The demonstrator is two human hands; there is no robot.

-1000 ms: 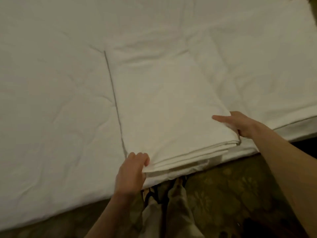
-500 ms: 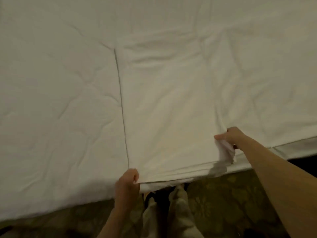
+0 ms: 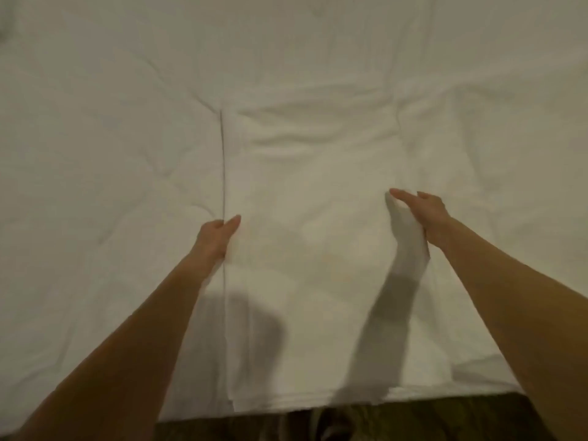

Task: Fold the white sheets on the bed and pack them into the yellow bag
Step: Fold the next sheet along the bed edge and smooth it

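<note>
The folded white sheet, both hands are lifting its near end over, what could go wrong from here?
The folded sheet is several loose layers; the left hand and right hand pinch only the corners, so the middle may sag and the layers slip apart. The corners may also land uneven, leaving a crooked fold.

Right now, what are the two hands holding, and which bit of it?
Both hold the folded white sheet. The left hand grips its left edge, and the right hand grips its lifted right corner.
</note>
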